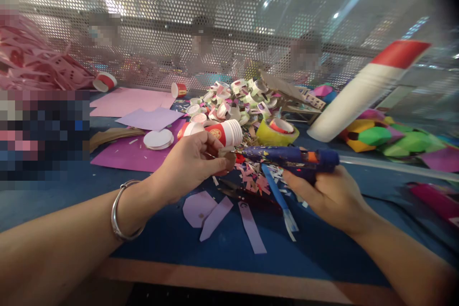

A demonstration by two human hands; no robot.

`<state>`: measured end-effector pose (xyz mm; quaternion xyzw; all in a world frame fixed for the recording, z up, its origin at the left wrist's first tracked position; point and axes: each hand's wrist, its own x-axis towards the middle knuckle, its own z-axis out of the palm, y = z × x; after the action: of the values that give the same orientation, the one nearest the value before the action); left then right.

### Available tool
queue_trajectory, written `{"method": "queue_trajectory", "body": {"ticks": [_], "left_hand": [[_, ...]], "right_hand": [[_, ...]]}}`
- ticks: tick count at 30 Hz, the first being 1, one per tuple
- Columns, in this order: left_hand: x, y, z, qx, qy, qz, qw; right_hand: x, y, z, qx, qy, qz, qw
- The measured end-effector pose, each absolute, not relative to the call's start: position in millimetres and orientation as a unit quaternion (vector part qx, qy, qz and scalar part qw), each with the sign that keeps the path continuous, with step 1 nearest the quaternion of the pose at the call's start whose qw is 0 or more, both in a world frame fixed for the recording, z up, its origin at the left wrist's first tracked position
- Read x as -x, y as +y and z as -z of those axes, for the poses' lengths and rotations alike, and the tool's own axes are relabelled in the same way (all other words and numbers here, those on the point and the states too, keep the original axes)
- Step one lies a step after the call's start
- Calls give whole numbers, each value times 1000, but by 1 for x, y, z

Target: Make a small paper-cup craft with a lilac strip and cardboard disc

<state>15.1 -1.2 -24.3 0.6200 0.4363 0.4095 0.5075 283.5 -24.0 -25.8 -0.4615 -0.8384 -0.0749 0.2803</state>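
My right hand (pixel 332 196) is wrapped round a dark blue hot glue gun (pixel 283 157), its nozzle pointing left. The nozzle tip meets my left hand (pixel 199 160), whose fingers pinch a small pale piece mostly hidden by the thumb. Just beyond those fingers lie red-and-white paper cups (pixel 229 133), several nested together. Below the hands, dark-bladed scissors (pixel 247 192) rest on the table, partly in shadow. A blue-handled brush (pixel 274 184) with pale bristles lies under the glue gun. Lavender paper pieces (pixel 217 217) and a lavender strip (pixel 253 229) are nearest me.
Small cut-cup pieces form a pile (pixel 233 98) at the back. A cup sits in a yellow tape roll (pixel 278 136). Purple sheets (pixel 132 153) and white discs (pixel 158 138) lie left; a tall cup stack (pixel 358 95) leans right, beside colourful faceted shapes (pixel 376 136). Perforated metal stands behind.
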Motion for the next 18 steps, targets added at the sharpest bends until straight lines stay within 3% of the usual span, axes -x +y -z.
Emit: {"method": "queue_trajectory", "body": {"ticks": [12, 18], "left_hand": [[-14, 0, 26, -634, 422, -410, 503], [-11, 0, 28, -664, 419, -429, 446]], "right_hand": [[-281, -24, 25, 460, -835, 80, 292], [-281, -24, 25, 462, -826, 98, 308]]}}
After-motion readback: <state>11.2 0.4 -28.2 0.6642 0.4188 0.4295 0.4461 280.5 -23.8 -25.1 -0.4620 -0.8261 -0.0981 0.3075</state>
